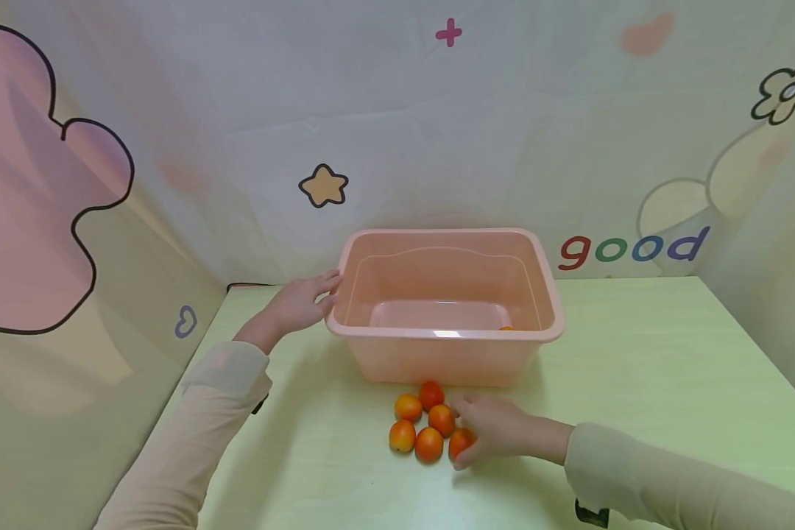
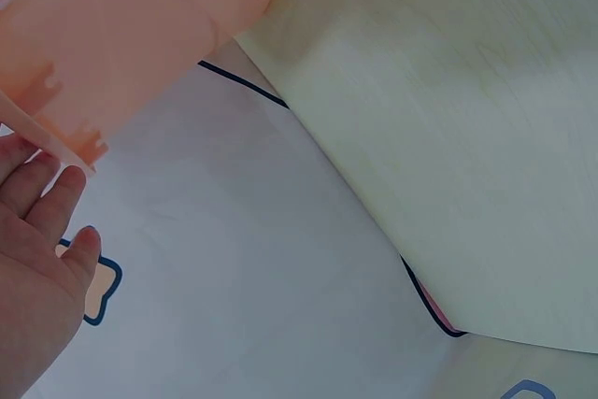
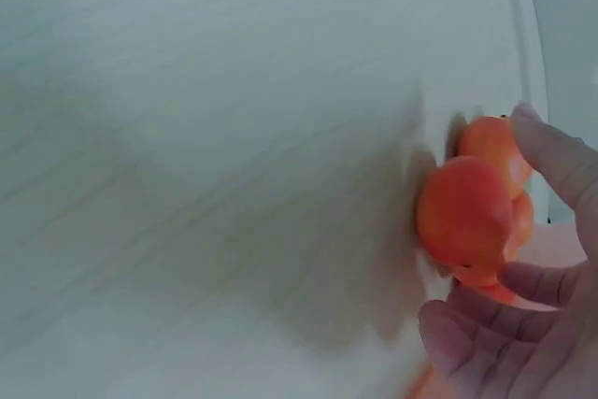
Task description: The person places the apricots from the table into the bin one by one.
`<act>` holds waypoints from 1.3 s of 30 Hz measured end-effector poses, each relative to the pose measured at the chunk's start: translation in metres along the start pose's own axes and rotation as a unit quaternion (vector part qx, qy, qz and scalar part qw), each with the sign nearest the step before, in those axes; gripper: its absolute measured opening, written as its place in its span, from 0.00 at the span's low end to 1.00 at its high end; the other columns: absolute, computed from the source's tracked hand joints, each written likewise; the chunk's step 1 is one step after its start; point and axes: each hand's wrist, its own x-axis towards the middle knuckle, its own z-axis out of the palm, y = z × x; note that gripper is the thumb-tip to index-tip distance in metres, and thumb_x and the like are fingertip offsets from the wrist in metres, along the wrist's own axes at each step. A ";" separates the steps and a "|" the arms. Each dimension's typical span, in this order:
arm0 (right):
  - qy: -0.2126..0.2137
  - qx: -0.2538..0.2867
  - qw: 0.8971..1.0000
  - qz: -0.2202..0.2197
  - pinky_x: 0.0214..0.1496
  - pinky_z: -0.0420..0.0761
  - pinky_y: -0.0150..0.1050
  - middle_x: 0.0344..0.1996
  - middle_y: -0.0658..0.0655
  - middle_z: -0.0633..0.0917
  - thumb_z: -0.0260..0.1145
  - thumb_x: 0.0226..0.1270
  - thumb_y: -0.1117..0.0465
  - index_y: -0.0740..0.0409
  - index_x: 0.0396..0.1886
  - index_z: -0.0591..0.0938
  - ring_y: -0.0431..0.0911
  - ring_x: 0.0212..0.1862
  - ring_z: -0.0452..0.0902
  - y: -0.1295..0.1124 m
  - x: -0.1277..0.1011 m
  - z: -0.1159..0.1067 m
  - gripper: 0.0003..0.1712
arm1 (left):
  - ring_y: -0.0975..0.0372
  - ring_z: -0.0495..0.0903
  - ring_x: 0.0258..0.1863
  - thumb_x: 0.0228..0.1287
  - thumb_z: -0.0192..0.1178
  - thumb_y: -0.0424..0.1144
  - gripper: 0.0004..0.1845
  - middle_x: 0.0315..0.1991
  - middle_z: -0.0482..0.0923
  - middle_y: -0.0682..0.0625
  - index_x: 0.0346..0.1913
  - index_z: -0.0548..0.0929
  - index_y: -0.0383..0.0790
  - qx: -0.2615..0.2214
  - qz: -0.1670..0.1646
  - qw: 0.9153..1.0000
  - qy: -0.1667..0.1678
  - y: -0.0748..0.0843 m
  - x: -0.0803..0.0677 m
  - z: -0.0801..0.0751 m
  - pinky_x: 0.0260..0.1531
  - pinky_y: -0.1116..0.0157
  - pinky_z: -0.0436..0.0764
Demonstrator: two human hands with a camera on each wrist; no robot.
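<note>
Several small orange-red tomatoes (image 1: 428, 444) lie close together on the table in front of a pink plastic basin (image 1: 437, 361). My right hand (image 1: 497, 425) reaches around the rightmost tomato (image 1: 462, 442), thumb on the near side and fingers on the far side. In the right wrist view the thumb and fingers are spread apart beside the tomatoes (image 3: 464, 212), with no grip visible. My left hand (image 1: 298, 303) touches the basin's left rim, and its fingers (image 2: 58, 198) lie fairly straight against the rim's edge in the left wrist view.
Inside the basin, a sliver of an orange tomato (image 1: 506, 328) shows above the front rim at the right. The pale green table (image 1: 636, 353) backs onto a printed cloth (image 1: 437, 147), with more cloth at both sides.
</note>
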 end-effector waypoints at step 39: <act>-0.002 0.032 0.995 -0.099 0.25 0.67 0.25 0.19 0.43 0.71 0.68 0.40 0.64 0.53 0.28 0.74 0.36 0.23 0.64 0.002 -0.010 -0.030 0.13 | 0.52 0.52 0.67 0.65 0.44 0.46 0.27 0.69 0.49 0.53 0.67 0.55 0.49 -0.006 -0.003 1.000 -0.002 0.003 -0.002 -0.002 0.61 0.47 0.58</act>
